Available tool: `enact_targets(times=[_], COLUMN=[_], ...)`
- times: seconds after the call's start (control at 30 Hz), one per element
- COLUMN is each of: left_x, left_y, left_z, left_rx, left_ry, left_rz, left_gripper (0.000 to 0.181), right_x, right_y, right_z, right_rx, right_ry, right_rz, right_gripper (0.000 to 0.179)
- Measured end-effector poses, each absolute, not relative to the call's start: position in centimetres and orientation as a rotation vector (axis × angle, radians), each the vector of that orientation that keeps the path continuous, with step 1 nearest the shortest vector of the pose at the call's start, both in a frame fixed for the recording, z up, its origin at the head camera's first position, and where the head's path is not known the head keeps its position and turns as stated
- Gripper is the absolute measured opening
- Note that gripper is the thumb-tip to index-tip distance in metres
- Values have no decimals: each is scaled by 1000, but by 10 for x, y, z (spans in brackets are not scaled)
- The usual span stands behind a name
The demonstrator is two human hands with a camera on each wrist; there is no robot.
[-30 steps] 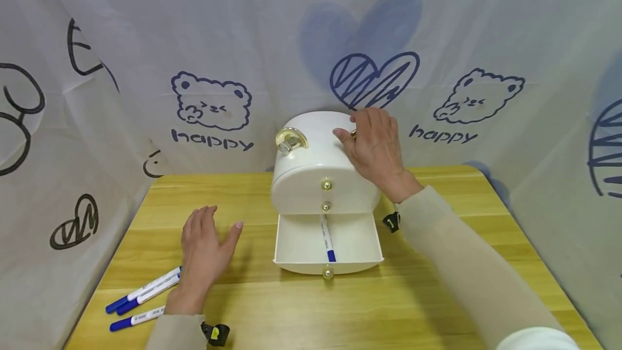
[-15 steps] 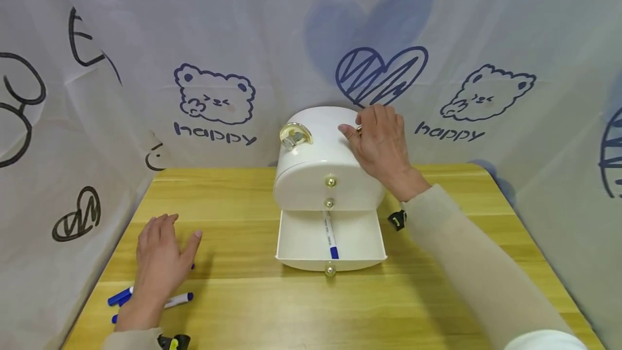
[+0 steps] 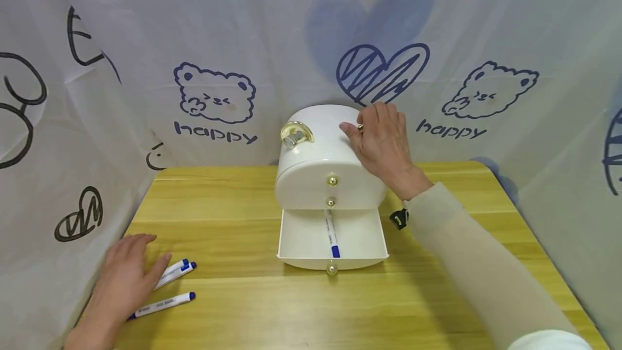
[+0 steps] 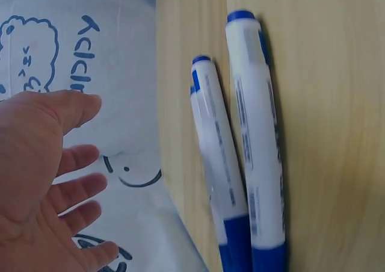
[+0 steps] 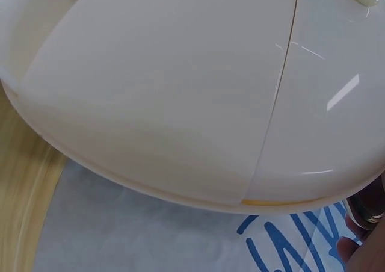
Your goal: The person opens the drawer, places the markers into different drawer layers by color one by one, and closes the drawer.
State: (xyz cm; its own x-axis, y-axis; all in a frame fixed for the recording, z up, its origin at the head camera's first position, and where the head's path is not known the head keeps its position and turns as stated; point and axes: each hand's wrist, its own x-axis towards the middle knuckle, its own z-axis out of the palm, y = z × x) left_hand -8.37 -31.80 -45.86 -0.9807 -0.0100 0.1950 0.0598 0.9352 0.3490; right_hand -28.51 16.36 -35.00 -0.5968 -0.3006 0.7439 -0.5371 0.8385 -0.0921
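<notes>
A white rounded storage box (image 3: 303, 185) stands at the back of the table, its bottom drawer (image 3: 301, 236) pulled out. One white marker with a blue cap (image 3: 331, 235) lies inside the drawer. My right hand (image 3: 384, 145) grips the metal handle (image 5: 368, 207) at the box's upper right side, the fingers mostly hiding it. At the left of the table, my left hand (image 3: 121, 282) hovers with its fingers spread, holding nothing. Close by lie a single white-and-blue marker (image 3: 165, 304) and a pair of markers (image 3: 172, 274) side by side, partly covered by the hand.
A matching gold handle (image 3: 297, 134) is on the box's upper left. Small clear knobs (image 3: 332, 180) run down its front. A printed cloth (image 3: 272, 31) hangs behind and around the wooden table (image 3: 272, 312). A black wrist-camera piece (image 3: 399, 219) sits under the right sleeve.
My left hand has moved left and toward the near edge, over the markers, uncovering their right ends. The right hand keeps its place on the box handle. The view has shifted slightly.
</notes>
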Motion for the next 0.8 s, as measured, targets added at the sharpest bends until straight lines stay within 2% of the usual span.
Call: enact_targets(times=[0.2,0.4,0.63,0.8], left_x=[-77,-72,-70,-65], left_y=[-325,-326,-320,-321], left_z=[-452,-444,-434,-438], left_rx=[27,-115,-102,-148], left_ry=[-2983,-3007,-3057,-3010], left_rz=[-454,-309,-214,-188], left_gripper=[53,48,63,60], right_x=[-285,-284,-285,-286], right_y=[162,161,161,162], right_z=[-350,-351,-351,-351], right_rx=[596,580,591,586], right_ry=[-2255,-2286,-2245,-2234], right_rz=[395,401,388,397], right_gripper=[71,70,70,71])
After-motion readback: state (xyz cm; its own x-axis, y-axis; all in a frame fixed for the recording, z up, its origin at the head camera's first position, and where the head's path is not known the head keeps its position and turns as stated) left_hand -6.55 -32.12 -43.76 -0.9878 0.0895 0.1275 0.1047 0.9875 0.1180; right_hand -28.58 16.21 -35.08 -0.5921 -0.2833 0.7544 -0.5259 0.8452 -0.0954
